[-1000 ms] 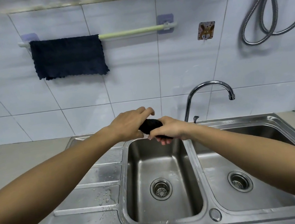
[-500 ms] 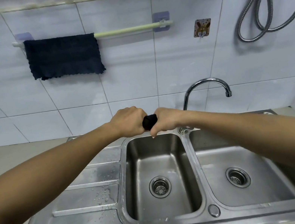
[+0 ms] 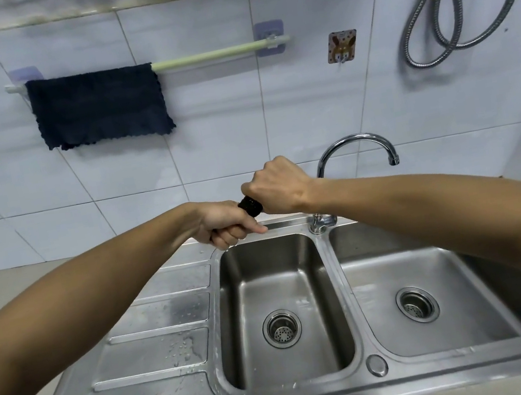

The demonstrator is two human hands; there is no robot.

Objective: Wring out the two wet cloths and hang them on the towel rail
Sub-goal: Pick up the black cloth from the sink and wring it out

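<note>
A dark cloth (image 3: 251, 206), twisted into a tight roll, shows only as a short stretch between my two fists above the back edge of the left sink basin (image 3: 279, 302). My left hand (image 3: 227, 225) grips its lower end, knuckles down. My right hand (image 3: 276, 187) grips the upper end, raised higher than the left. A second dark blue cloth (image 3: 98, 107) hangs spread over the left part of the pale green towel rail (image 3: 209, 55) on the tiled wall.
A curved chrome tap (image 3: 354, 153) stands behind the divider between the two basins. The right basin (image 3: 418, 291) and a wet ribbed draining board (image 3: 158, 337) flank the left one. A metal shower hose (image 3: 448, 7) and a small wall hook (image 3: 341, 47) hang at the upper right.
My fists have rotated against each other on the cloth: the right hand rose and turned over, the left hand dropped and rolled under. The view tilted down slightly.
</note>
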